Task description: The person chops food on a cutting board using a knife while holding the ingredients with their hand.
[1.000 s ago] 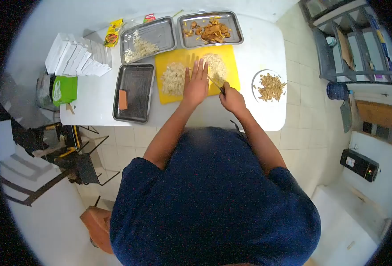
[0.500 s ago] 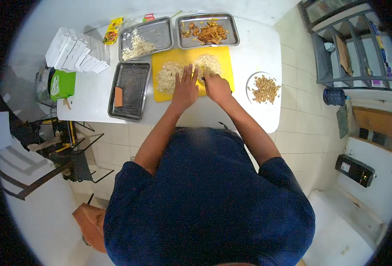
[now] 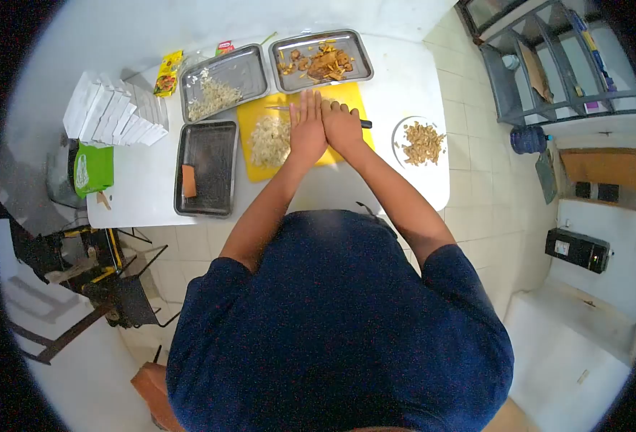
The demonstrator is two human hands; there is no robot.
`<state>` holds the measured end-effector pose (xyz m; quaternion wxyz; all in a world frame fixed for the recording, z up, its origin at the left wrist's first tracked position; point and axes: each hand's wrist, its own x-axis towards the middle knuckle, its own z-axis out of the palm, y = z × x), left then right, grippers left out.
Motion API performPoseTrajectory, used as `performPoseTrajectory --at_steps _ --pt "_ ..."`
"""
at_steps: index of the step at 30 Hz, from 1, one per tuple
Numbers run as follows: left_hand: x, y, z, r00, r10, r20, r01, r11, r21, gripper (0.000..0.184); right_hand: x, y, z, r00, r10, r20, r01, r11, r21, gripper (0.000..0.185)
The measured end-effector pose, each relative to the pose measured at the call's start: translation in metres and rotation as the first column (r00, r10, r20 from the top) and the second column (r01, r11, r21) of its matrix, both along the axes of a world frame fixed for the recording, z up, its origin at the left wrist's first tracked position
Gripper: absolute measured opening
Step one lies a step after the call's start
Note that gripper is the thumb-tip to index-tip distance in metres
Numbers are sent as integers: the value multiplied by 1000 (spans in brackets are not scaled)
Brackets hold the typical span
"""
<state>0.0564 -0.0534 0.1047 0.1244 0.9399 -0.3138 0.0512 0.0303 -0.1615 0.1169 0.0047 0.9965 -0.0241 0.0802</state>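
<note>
A knife (image 3: 366, 124) lies crosswise over the yellow cutting board (image 3: 264, 173), its blade tip pointing left and its black handle jutting out at the right. My right hand (image 3: 344, 127) is closed over it near the handle. Pressed flat beside it, my left hand (image 3: 308, 132) rests over the blade with fingers stretched out. On the left half of the board is a heap of finely chopped pale food (image 3: 269, 142). Whatever lies under my hands is mostly hidden.
Behind the board stand a metal tray (image 3: 253, 66) with pale pieces and another tray (image 3: 361, 54) with orange-brown pieces. A dark tray (image 3: 217, 137) holding an orange block (image 3: 189, 181) is at left. To the right sits a plate of light-brown pieces (image 3: 424, 143). White boxes (image 3: 102, 111) stand far left.
My hands have come together over the knife, which now lies crosswise with blade and handle showing. The right-hand heap is now largely covered. The whole view has shifted slightly.
</note>
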Motion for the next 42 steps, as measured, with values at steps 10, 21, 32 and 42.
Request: performPoseTrajectory --at_steps 10,21,32,42 --pt "17 4 1 992 -127 -18 125 989 -73 83 4 0 9 999 -4 -32 7 996 88 18" --pt "24 3 11 988 -146 49 151 980 -130 76 6 -3 26 999 -16 -42 21 991 130 19" --pt "17 11 8 976 -135 169 128 991 47 68 -12 -20 27 996 68 57 -75 987 144 26" --pt "25 19 19 979 -65 192 60 998 32 74 -26 -42 24 972 135 190 -183 946 267 35"
